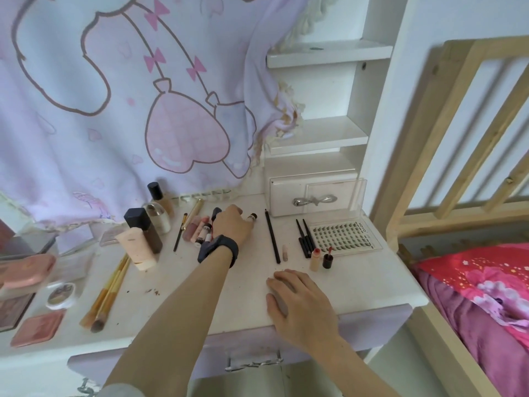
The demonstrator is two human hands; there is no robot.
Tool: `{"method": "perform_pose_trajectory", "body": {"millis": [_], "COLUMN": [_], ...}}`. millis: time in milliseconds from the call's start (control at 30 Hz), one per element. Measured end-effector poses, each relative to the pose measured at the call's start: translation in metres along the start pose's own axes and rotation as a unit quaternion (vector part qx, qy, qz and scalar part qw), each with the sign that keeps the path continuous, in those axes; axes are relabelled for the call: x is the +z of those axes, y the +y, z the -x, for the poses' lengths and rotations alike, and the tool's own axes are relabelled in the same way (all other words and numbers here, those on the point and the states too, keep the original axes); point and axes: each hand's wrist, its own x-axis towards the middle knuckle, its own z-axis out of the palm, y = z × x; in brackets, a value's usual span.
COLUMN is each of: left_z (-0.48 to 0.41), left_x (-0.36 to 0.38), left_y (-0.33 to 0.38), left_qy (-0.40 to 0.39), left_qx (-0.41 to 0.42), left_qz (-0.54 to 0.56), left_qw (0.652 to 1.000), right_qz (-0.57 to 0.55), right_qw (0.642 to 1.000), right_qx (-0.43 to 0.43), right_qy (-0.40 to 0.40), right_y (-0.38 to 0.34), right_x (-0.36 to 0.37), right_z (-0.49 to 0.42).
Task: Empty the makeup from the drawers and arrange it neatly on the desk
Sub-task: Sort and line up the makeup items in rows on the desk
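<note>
Arranging step, I reckoned: my left hand (232,224) pinched a dark-capped tube (253,216) at the back of the desk (357,282), beside the lip tubes (197,229). My right hand (300,302) lay flat, fingers relaxed. Next it wanted lining up.

White table (234,296). Lilac curtain (114,110), pink bows and cartoon outlines. Black pencil (272,237); pink compact (37,329); red floral bedding (481,279).
</note>
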Motion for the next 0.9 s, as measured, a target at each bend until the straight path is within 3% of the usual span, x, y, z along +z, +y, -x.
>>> {"method": "perform_pose_trajectory", "body": {"millis": [100, 267, 367, 433, 533, 600, 667, 800, 900], "left_z": [0.010, 0.051, 0.090, 0.120, 0.155, 0.172, 0.186, 0.201, 0.210], "left_x": [-0.014, -0.039, -0.048, -0.054, -0.060, -0.063, -0.063, -0.056, -0.049], "left_y": [-0.005, -0.020, -0.032, -0.037, -0.043, -0.045, -0.045, -0.038, -0.034], "left_qy": [0.014, 0.010, -0.039, -0.063, -0.073, -0.074, -0.085, -0.102, -0.084], "left_qx": [-0.014, -0.015, 0.009, 0.044, 0.096, 0.133, 0.169, 0.197, 0.204], "left_qz": [0.157, 0.311, 0.362, 0.354, 0.324, 0.298, 0.277, 0.255, 0.225], "left_qw": [0.987, 0.950, 0.931, 0.932, 0.939, 0.942, 0.942, 0.941, 0.949], "right_qz": [-0.008, -0.020, -0.038, -0.109, -0.289, -0.373, -0.453, -0.485, -0.563], "right_qw": [1.000, 1.000, 0.998, 0.985, 0.927, 0.891, 0.851, 0.827, 0.744], "right_qx": [0.001, 0.011, 0.032, 0.105, 0.233, 0.258, 0.258, 0.280, 0.359], "right_qy": [0.001, -0.005, -0.035, -0.082, -0.058, -0.023, -0.058, -0.040, 0.000], "right_y": [0.000, -0.003, -0.006, -0.010, -0.018, -0.027, -0.037, -0.046, -0.043], "right_x": [0.000, -0.005, -0.013, -0.025, -0.051, -0.070, -0.085, -0.096, -0.097], "right_z": [-0.001, -0.001, -0.003, -0.007, -0.010, -0.009, -0.007, 0.002, 0.011]}}
